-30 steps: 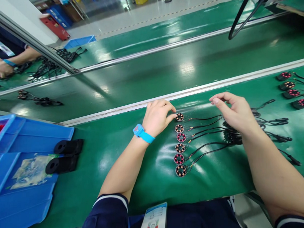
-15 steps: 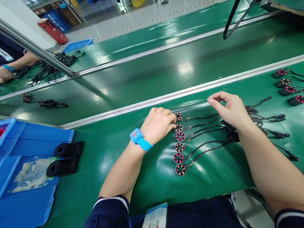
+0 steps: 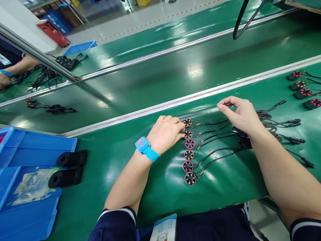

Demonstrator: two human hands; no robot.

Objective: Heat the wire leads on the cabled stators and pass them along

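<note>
Several round motor stators with copper or pink-red windings stand in a column on the green mat, black cables running from them to the right. At the column's upper end, my left hand [image 3: 166,134], wearing a blue wrist strap [image 3: 147,149], has thumb and forefinger closed at the left edge of the second stator [image 3: 187,134]. The top stator [image 3: 187,122] is just beyond the fingertips. My right hand [image 3: 241,114] hovers over the cables with fingers curved, a gap between thumb and forefinger, and nothing in it. Below it lies a bundle of coiled black cables [image 3: 244,139].
Blue bins [image 3: 38,148] are at the left, with two black cylindrical parts [image 3: 71,158] beside them. More stators [image 3: 303,93] sit at the far right. A metal rail [image 3: 203,95] edges the mat. Across it, another person's hand [image 3: 2,80] is near black cables.
The view has shifted very slightly. Both hands stay in nearly the same place, and the stators keep their column.
</note>
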